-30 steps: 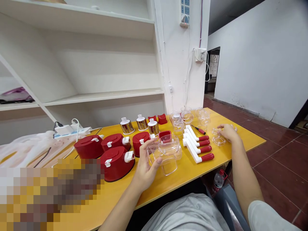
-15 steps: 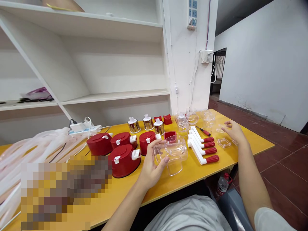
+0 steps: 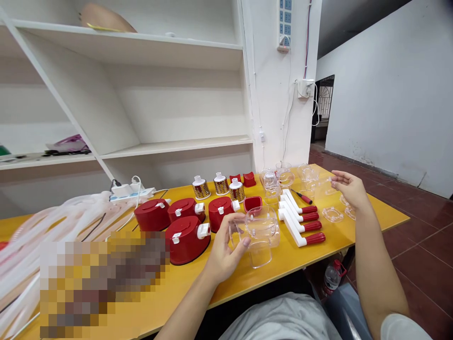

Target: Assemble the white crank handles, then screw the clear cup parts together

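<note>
Head view, near to far: the left hand [image 3: 223, 248] grips a transparent plastic housing [image 3: 254, 236] between fingers and thumb, over the yellow table [image 3: 184, 288]; the left forearm crosses the table's front edge. Red drum housings [image 3: 186, 240] stand just left of the held part, and white bars with red handles [image 3: 302, 231] just right. The right hand [image 3: 350, 189] is open, fingers spread, near clear plastic rings [image 3: 332, 215] by the table's right edge. Farther back stand metal grater drums [image 3: 201, 188], a red-handled screwdriver [image 3: 302, 196] and clear cups [image 3: 285, 174].
</note>
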A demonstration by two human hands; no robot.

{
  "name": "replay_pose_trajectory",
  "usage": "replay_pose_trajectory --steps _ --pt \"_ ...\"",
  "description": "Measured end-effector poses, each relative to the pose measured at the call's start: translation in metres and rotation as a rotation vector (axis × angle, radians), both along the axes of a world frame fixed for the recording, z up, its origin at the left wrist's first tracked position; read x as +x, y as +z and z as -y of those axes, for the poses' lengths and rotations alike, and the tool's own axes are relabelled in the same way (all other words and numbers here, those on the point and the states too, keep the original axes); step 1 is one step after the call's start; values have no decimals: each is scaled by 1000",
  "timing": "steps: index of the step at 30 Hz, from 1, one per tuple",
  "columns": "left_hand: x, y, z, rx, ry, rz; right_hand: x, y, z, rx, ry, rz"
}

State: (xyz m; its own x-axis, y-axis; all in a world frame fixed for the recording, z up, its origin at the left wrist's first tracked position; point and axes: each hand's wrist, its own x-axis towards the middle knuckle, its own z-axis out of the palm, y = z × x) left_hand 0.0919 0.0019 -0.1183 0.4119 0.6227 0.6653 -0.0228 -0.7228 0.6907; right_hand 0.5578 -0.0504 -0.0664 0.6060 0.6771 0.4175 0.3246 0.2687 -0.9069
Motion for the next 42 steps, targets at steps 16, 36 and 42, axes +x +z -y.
replay_pose_trajectory --steps 16,36,42 --pt "3 1 4 84 -48 27 -182 31 25 413 625 334" --pt "9 4 1 185 -34 56 -181 23 8 399 1019 467" --pt "9 3 1 183 -51 71 -181 21 6 439 970 424"
